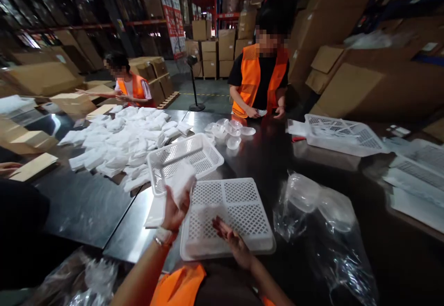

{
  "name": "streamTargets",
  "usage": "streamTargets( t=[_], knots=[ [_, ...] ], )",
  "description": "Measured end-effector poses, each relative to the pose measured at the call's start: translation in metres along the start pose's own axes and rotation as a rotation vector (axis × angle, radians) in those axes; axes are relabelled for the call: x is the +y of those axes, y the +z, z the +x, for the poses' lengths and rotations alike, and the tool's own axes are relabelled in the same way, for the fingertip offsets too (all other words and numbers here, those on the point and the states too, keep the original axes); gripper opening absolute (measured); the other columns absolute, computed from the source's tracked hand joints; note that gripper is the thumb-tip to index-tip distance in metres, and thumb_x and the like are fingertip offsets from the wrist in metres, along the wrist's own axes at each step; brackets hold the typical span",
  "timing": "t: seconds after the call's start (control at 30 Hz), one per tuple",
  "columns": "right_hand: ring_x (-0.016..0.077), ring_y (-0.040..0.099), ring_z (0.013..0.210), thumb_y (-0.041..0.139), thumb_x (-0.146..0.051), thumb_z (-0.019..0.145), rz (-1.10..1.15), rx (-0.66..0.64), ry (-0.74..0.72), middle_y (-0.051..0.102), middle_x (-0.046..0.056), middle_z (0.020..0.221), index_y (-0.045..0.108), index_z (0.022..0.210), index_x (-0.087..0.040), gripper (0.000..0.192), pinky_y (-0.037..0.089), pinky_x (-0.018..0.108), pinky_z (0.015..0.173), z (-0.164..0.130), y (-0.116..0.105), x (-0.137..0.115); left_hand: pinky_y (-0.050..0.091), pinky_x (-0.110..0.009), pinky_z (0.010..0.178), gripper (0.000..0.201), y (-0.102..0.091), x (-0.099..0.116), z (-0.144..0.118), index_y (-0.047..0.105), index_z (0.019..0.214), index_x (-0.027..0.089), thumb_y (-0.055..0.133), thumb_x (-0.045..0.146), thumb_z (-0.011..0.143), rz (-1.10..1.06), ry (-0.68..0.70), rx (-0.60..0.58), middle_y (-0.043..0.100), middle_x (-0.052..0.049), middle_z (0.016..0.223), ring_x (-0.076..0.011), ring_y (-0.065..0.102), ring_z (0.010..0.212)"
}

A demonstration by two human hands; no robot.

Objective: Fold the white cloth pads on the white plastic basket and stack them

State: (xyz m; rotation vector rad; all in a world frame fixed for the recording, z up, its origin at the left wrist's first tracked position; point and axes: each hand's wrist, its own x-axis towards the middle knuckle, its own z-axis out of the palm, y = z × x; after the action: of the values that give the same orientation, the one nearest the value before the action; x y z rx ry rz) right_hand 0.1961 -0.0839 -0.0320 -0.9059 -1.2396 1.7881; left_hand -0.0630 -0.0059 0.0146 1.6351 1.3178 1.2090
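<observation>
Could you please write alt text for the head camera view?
The left hand holds a white packet above a white perforated basket on a dark table, the right hand open over the basket's near edge. Two people in orange vests work beyond a pile of white packets.

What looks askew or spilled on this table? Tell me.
One white basket sits tilted, its near edge propped on the flat basket in front of the left hand, which holds a white packet. White packets lie in a loose heap, and clear lids are scattered beyond.
</observation>
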Motion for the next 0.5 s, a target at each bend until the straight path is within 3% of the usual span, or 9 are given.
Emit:
streamTargets(
  t=[0.07,0.1,0.17,0.3,0.43,0.5],
  knots=[
    [0.0316,0.062,0.122,0.046,-0.088,0.077,-0.040,-0.016,0.035,0.067,0.016,0.129,0.062,0.134,-0.024,0.087,0.040,0.055,0.111,-0.008,0.001,-0.004,0.054,-0.047,0.101,0.064,-0.043,-0.005,0.033,0.051,0.133,0.015,0.021,0.061,0.099,-0.108,-0.105,0.259,0.062,-0.018,0.137,-0.0252,0.059,0.129],
    [0.0318,0.066,0.115,0.048,-0.087,0.077,-0.064,0.006,0.054,0.071,0.016,0.123,0.065,0.131,-0.023,0.085,0.044,0.055,0.108,-0.012,0.000,-0.006,0.052,-0.046,0.102,0.065,-0.059,-0.010,0.044,0.049,0.131,0.012,0.013,0.056,0.100,-0.048,-0.172,0.319,0.061,-0.019,0.138,-0.0232,0.058,0.130],
    [0.0321,0.070,0.106,0.055,-0.083,0.075,-0.111,0.113,0.079,0.075,0.015,0.113,0.070,0.122,-0.023,0.078,0.049,0.054,0.102,-0.021,-0.007,-0.008,0.052,-0.050,0.101,0.060,-0.076,-0.023,0.049,0.049,0.129,0.009,0.014,0.049,0.101,0.029,-0.247,0.306,0.063,-0.021,0.134,-0.0243,0.063,0.124],
    [0.0312,0.074,0.090,0.060,-0.078,0.072,-0.203,0.475,0.052,0.078,0.014,0.098,0.075,0.104,-0.024,0.065,0.058,0.048,0.088,-0.043,-0.053,-0.002,0.050,-0.053,0.099,0.027,-0.063,-0.062,0.005,0.067,0.100,0.012,0.056,0.028,0.081,0.282,-0.358,0.110,0.078,-0.014,0.094,-0.0329,0.072,0.100],
    [0.0282,0.072,0.073,0.047,-0.071,0.077,-0.492,0.971,0.005,0.076,0.015,0.084,0.073,0.092,-0.017,0.062,0.061,0.045,0.073,-0.076,-0.130,0.011,0.049,-0.046,0.100,0.033,-0.047,-0.094,-0.041,0.071,0.092,0.019,0.051,0.013,0.066,0.597,-0.316,-0.066,0.075,-0.013,0.113,-0.0333,0.067,0.114],
    [0.0284,0.072,0.080,0.041,-0.057,0.081,-0.775,1.057,0.099,0.075,0.016,0.085,0.072,0.089,-0.017,0.051,0.060,0.045,0.080,-0.098,-0.165,0.016,0.056,-0.044,0.088,0.034,-0.046,-0.104,-0.046,0.071,0.092,0.020,0.051,0.015,0.065,0.705,-0.254,-0.129,0.076,-0.013,0.110,-0.0337,0.072,0.103]
  ],
)
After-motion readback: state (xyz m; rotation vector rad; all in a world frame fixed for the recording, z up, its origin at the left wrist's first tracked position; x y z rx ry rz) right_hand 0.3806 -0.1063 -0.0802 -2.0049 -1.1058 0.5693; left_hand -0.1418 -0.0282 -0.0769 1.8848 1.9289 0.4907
